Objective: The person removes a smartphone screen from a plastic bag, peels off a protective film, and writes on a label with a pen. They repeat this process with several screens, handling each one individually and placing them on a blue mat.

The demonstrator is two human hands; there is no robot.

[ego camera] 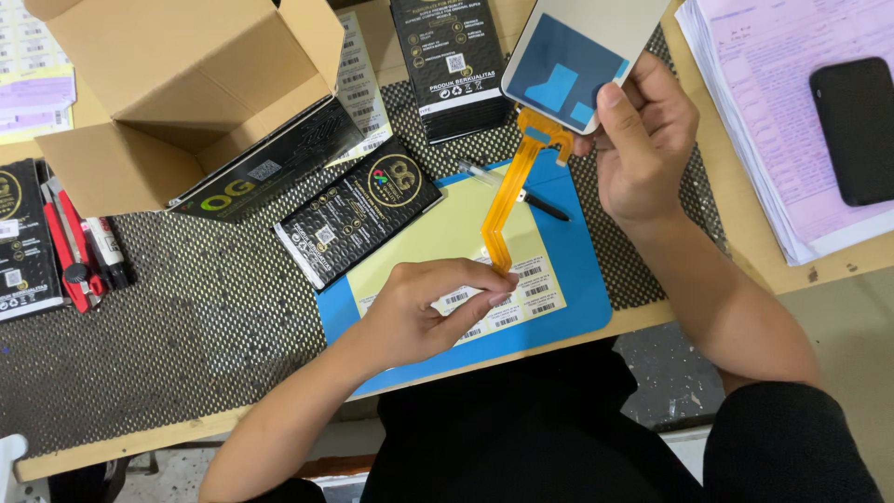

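Observation:
My right hand holds up a flat phone screen panel with a blue patch on its back, thumb pressed on its lower corner. An orange flex ribbon hangs from the panel down to the table. My left hand pinches the ribbon's lower end over a white sheet of barcode stickers. The sticker sheet lies on a pale yellow sheet atop a blue mat.
An open cardboard box stands at the back left with a black packet leaning in it. More black packets lie near it. A pen, red cutters, a paper stack and a black phone lie around.

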